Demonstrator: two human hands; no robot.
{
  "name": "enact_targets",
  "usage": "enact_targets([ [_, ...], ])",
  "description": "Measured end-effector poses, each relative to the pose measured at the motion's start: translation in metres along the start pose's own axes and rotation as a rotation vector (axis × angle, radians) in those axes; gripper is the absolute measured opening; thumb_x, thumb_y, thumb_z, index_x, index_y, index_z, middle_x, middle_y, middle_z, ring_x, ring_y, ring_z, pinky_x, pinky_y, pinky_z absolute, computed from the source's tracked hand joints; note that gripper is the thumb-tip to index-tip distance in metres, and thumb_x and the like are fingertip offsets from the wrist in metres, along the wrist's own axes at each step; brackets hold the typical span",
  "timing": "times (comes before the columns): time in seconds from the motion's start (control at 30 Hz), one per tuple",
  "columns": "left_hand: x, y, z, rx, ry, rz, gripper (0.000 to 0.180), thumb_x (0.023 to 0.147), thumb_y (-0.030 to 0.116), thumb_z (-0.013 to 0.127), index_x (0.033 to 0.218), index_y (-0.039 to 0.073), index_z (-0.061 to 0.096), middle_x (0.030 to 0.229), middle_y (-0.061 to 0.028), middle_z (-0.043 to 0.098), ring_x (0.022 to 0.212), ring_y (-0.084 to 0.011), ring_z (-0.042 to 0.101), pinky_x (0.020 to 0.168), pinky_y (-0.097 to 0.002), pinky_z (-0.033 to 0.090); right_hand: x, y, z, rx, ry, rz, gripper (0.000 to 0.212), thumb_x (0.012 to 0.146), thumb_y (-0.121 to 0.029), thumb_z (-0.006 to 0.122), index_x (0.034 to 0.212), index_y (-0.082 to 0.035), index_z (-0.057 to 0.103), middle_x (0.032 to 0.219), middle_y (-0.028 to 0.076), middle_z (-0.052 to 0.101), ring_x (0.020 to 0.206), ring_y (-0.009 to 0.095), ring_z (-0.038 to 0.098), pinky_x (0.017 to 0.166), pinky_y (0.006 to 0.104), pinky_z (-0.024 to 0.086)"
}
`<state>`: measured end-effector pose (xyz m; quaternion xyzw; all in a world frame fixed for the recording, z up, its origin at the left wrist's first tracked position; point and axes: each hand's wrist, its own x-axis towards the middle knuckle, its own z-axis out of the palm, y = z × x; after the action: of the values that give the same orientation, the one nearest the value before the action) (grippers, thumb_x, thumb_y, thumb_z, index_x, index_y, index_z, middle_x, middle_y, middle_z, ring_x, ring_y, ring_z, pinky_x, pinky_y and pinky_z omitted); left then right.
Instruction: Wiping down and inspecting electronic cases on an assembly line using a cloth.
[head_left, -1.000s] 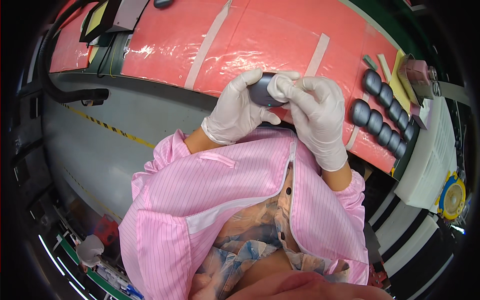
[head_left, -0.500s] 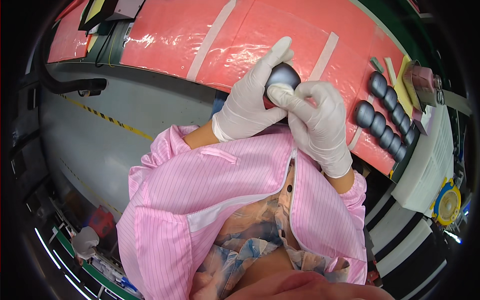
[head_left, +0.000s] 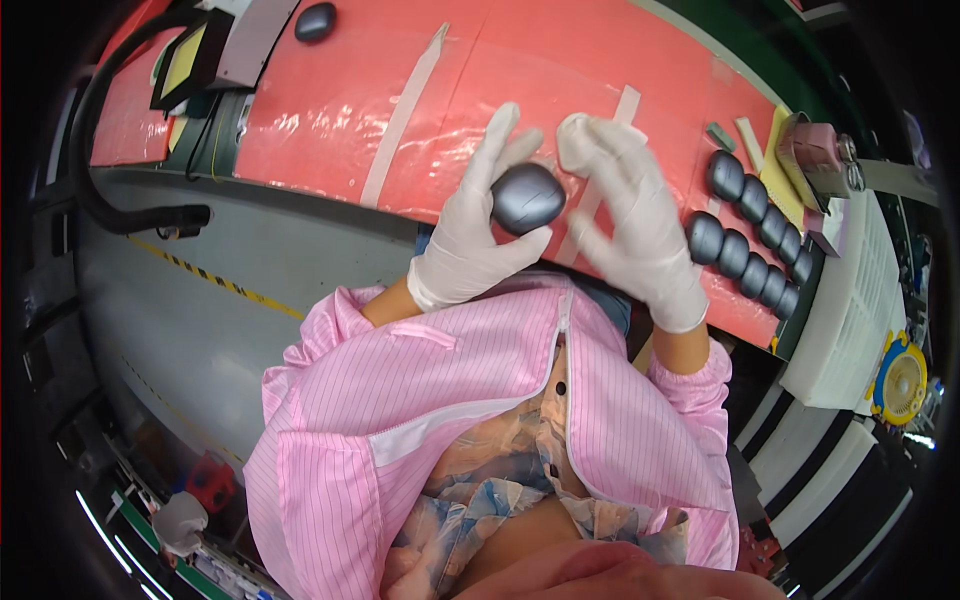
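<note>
A glossy dark grey rounded case (head_left: 528,199), with a thin seam line across its face, rests in the grip of my white-gloved left hand (head_left: 465,235). The thumb holds its near side, and the fingers stand behind it on the left. Just to the right is my gloved right hand (head_left: 642,225), slightly blurred and apart from the case. A small whitish cloth-like wad (head_left: 574,146) is at its fingertips, while the thumb stands away from the fingers. Both hands are above the near edge of the red-covered table (head_left: 500,60).
Two rows of similar dark cases (head_left: 733,253) stand at the table's right, beside a yellow sheet (head_left: 783,170) and a clamp-like fixture (head_left: 815,148). Another dark case (head_left: 315,22) lies far left, near a black-framed box (head_left: 190,62). A black flexible tube (head_left: 110,215) curves at left.
My right hand has drawn its fingers off the case, leaving a gap. The left hand has moved slightly left and down with the case. The view has shifted, showing another case at far left.
</note>
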<state>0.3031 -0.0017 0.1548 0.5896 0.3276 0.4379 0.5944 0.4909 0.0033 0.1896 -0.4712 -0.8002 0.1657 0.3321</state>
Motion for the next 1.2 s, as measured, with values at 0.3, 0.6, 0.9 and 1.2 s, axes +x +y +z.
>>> enact_targets([
  [0.3,0.013,-0.005,-0.007,-0.291,-0.207,-0.291,0.075,0.090,0.018,0.064,0.149,0.006,0.019,0.141,-0.0155,0.039,0.124,-0.0237,0.046,0.105,-0.0374,0.037,-0.013,0.039,-0.025,-0.357,0.154,0.226,0.033,0.078,-0.013,0.069,0.108,-0.003,0.060,0.093,0.013,0.062,0.086,0.033,0.057,0.084,0.0425,0.045],
  [0.6,0.079,0.017,-0.115,0.996,0.428,0.098,0.044,0.086,0.014,0.064,0.127,0.003,0.052,0.119,-0.0154,0.059,0.100,-0.0238,0.061,0.084,-0.0337,0.049,-0.010,0.062,-0.044,-0.673,-0.008,0.195,0.044,0.083,-0.018,0.063,0.126,-0.010,0.058,0.117,0.018,0.058,0.110,0.035,0.054,0.097,0.0427,0.042],
  [0.9,0.125,0.023,-0.207,1.275,0.517,-0.388,0.043,0.088,0.024,0.063,0.122,0.000,0.052,0.109,-0.0177,0.060,0.095,-0.0289,0.062,0.083,-0.0390,0.049,-0.006,0.052,-0.044,-0.612,0.177,0.161,0.038,0.082,-0.008,0.064,0.119,-0.003,0.060,0.118,0.018,0.058,0.109,0.035,0.055,0.098,0.0405,0.043],
  [1.2,0.040,0.010,-0.024,-0.999,-0.129,-0.407,0.052,0.091,0.025,0.051,0.136,0.003,0.040,0.107,-0.0146,0.061,0.086,-0.0210,0.062,0.078,-0.0335,0.051,0.013,-0.012,0.024,0.394,0.145,0.218,0.064,0.080,-0.023,0.072,0.136,-0.003,0.047,0.121,0.011,0.058,0.113,0.026,0.053,0.108,0.0376,0.031],
])
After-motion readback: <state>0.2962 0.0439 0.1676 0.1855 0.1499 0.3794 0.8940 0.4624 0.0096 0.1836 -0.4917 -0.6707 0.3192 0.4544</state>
